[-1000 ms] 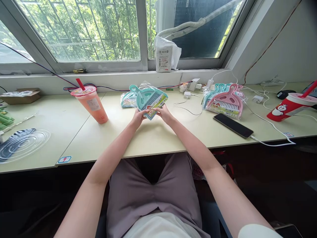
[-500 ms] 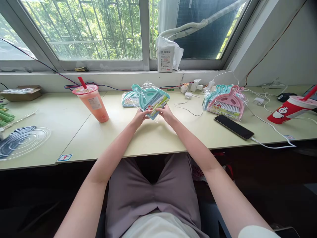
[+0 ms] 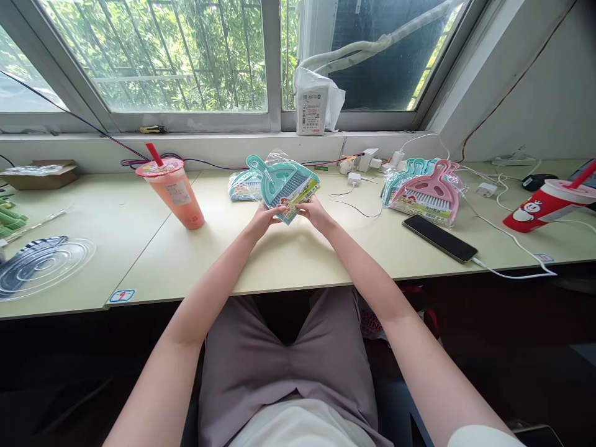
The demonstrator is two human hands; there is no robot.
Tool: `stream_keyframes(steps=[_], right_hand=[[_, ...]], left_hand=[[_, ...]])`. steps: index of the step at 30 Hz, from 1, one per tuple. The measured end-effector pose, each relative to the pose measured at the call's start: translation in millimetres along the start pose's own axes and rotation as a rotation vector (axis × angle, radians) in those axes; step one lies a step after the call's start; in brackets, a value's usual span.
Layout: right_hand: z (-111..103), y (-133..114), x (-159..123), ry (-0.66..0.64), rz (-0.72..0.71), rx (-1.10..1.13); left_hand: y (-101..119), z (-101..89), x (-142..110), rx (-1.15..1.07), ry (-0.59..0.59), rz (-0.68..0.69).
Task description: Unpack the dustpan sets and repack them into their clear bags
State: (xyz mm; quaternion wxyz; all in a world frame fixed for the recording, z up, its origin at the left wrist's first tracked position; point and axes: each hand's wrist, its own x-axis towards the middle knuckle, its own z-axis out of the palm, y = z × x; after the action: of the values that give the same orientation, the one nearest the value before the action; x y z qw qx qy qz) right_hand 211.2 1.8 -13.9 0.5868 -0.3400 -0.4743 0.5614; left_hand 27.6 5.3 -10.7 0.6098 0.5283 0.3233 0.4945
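Between both hands, tilted above the desk, is a teal mini dustpan and brush set [image 3: 283,180] with a yellow-green printed label, in a clear wrapper. My left hand [image 3: 266,218] pinches its lower left edge, and my right hand [image 3: 313,211] grips the lower right edge. The fingertips behind the set are hidden. Another wrapped teal set [image 3: 244,188] lies on the desk just behind it. Off to the right, a pile of wrapped sets shows a pink dustpan and brush [image 3: 431,192] on top and teal handles [image 3: 414,166] behind.
A tall cup of pink drink [image 3: 173,195] stands left of my hands. To the right lie a phone [image 3: 440,238] on a white cable and a tilted red cup [image 3: 542,205]. Chargers [image 3: 367,160] line the wall. At far left are a clear round lid [image 3: 51,267] and a cardboard box [image 3: 41,177].
Over the last second the whole view has shifted slightly. Both hands keep their hold on the teal set, which has barely moved.
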Motion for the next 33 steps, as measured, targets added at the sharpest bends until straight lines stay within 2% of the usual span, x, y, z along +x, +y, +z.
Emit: stream_keyframes(steps=[7,16,33], right_hand=[[-0.9,-4.6,-1.3,-0.031,-0.011,-0.031],[-2.4,7.2,5.0,0.071,0.007,-0.027],[0.0,15.3,7.8,0.096,0.036,-0.022]], left_hand=[[2.1,-0.4,-1.8,0.038,-0.015,-0.003],[0.3,0.4,-1.9,0.052,-0.020,0.002],[5.7,1.0,-4.7,0.077,-0.004,-0.021]])
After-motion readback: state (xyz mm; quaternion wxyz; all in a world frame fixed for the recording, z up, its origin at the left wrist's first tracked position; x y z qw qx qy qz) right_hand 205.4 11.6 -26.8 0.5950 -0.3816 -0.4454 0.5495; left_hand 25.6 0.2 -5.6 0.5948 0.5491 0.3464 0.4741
